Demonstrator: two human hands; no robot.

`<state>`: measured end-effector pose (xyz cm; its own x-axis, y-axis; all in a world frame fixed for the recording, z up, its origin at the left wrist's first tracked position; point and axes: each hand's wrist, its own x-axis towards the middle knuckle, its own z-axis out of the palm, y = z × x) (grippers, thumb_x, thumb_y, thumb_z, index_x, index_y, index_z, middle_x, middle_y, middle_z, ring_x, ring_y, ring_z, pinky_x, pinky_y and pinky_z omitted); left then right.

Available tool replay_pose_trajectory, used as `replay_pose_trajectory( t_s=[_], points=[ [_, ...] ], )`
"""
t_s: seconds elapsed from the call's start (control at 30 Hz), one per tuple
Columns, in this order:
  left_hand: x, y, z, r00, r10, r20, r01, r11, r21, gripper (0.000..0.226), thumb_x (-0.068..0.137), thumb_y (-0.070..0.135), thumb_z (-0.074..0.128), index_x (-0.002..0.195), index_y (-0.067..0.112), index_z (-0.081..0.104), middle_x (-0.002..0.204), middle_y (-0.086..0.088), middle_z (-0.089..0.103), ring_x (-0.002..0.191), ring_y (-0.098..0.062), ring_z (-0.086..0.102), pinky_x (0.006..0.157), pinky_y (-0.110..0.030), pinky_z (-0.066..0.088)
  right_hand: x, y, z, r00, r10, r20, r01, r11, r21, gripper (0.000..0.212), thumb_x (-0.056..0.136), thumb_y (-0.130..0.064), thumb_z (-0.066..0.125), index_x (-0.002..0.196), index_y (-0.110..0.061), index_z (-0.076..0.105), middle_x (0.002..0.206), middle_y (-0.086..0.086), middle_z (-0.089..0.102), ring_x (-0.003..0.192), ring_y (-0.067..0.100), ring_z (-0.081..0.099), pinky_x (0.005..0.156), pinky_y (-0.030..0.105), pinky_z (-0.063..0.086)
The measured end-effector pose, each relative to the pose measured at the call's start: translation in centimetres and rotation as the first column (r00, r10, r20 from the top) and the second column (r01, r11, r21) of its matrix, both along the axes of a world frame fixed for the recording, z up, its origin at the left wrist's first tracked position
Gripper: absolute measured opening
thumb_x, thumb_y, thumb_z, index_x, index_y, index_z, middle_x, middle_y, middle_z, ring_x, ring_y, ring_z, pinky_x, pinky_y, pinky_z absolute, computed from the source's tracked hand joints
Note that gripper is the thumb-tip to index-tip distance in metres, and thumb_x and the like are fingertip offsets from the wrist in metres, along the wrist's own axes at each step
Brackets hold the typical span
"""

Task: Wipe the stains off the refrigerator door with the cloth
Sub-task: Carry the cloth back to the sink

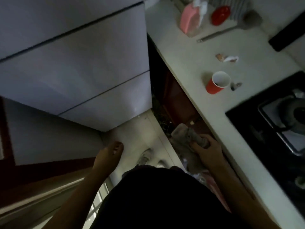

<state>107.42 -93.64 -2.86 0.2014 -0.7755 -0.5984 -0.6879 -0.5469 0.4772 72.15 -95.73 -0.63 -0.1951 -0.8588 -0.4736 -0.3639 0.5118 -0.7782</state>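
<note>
The pale grey refrigerator (74,66) fills the upper left, its front split by dark seams into stacked door panels. No stain shows in the dim, blurred picture. My right hand (208,151) is low beside the counter's front edge and grips a crumpled grey cloth (186,136), well right of the refrigerator. My left hand (109,154) hangs loose below the refrigerator's lower corner, fingers together and relaxed, holding nothing and not touching the door.
A white counter (198,66) runs along the right with a red cup (217,82), a pink bottle (189,19), a red bowl (220,14), a long-handled utensil (231,28) and a black gas hob (280,116). A dark gap separates refrigerator and counter. Shoes (146,156) stand on the pale floor.
</note>
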Motion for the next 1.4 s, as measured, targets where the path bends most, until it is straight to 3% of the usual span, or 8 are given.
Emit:
replay_pose_trajectory(
  t_s=[0.07,0.2,0.47,0.67,0.83,0.97,1.23,1.4],
  points=[
    [0.4,-1.6,-0.8,0.996,-0.089,-0.011,0.090,0.995,0.047,0.005,0.102,0.040,0.051,0.099,0.040,0.055,0.096,0.009,0.063,0.090,-0.017,0.061,0.091,-0.038,0.054,0.1,1.4,0.2,0.995,-0.103,-0.018,0.103,0.994,0.025,0.011,0.089,-0.012,0.078,0.095,-0.016,0.070,0.086,-0.002,0.072,0.079,0.013,0.066,0.071,0.028,0.050],
    [1.0,-5.0,-1.9,0.920,-0.392,-0.004,0.389,0.912,0.129,0.034,0.102,0.019,0.047,0.070,0.020,0.041,0.070,0.000,0.045,0.072,-0.021,0.048,0.060,-0.029,0.036,1.5,5.0,1.1,0.932,-0.359,-0.053,0.360,0.933,0.016,0.012,0.085,-0.012,0.081,0.088,-0.018,0.071,0.083,-0.002,0.074,0.066,-0.003,0.066,0.069,0.029,0.050],
    [-4.3,-10.3,-3.4,0.663,-0.746,-0.064,0.742,0.643,0.188,0.031,0.103,0.028,0.043,0.088,0.007,0.060,0.085,-0.010,0.064,0.080,-0.027,0.061,0.076,-0.037,0.048,4.9,16.0,1.7,0.656,-0.751,-0.079,0.752,0.659,-0.024,0.017,0.082,-0.016,0.085,0.084,-0.022,0.069,0.080,-0.004,0.073,0.066,-0.002,0.064,0.064,0.025,0.048],
    [-16.3,-6.9,-2.0,0.330,-0.936,-0.123,0.944,0.324,0.063,0.024,0.101,0.031,0.050,0.087,0.020,0.065,0.081,-0.004,0.066,0.080,-0.023,0.062,0.071,-0.033,0.046,7.0,27.7,1.4,0.292,-0.954,-0.063,0.953,0.296,-0.070,0.015,0.083,-0.023,0.084,0.090,-0.027,0.073,0.082,-0.012,0.075,0.076,0.004,0.070,0.070,0.030,0.054],
    [-21.6,-0.9,-2.5,0.076,-0.993,-0.093,0.994,0.068,0.087,0.024,0.100,0.028,0.052,0.089,0.012,0.066,0.083,-0.009,0.066,0.082,-0.025,0.063,0.068,-0.030,0.044,8.7,38.1,0.7,-0.005,-1.000,-0.021,0.996,-0.003,-0.086,0.016,0.081,-0.020,0.085,0.087,-0.028,0.073,0.083,-0.007,0.076,0.081,0.015,0.072,0.077,0.036,0.057],
    [-22.4,2.9,-4.2,-0.063,-0.997,-0.042,0.985,-0.069,0.161,0.027,0.100,0.026,0.054,0.080,0.010,0.062,0.081,-0.012,0.067,0.078,-0.026,0.063,0.067,-0.028,0.044,9.0,45.7,0.5,-0.132,-0.991,0.006,0.984,-0.132,-0.116,0.015,0.082,-0.022,0.085,0.088,-0.028,0.073,0.083,-0.009,0.076,0.080,0.008,0.071,0.076,0.032,0.055],
    [-28.5,8.5,-5.0,-0.179,-0.984,-0.013,0.936,-0.174,0.307,0.034,0.102,0.024,0.053,0.078,0.004,0.063,0.074,-0.008,0.064,0.069,-0.019,0.060,0.068,-0.031,0.047,6.8,55.8,1.5,-0.309,-0.949,0.058,0.937,-0.315,-0.151,0.017,0.084,-0.018,0.083,0.090,-0.027,0.071,0.088,-0.010,0.072,0.071,-0.010,0.063,0.063,0.005,0.045],
    [-38.1,16.8,-5.7,-0.424,-0.905,-0.033,0.849,-0.410,0.333,0.035,0.103,0.029,0.051,0.084,0.002,0.062,0.077,-0.006,0.061,0.071,-0.016,0.057,0.066,-0.030,0.041,5.5,61.1,0.4,-0.445,-0.894,0.052,0.887,-0.448,-0.113,0.018,0.083,-0.021,0.084,0.087,-0.032,0.071,0.091,-0.008,0.074,0.085,0.011,0.069,0.077,0.028,0.052]
  ],
)
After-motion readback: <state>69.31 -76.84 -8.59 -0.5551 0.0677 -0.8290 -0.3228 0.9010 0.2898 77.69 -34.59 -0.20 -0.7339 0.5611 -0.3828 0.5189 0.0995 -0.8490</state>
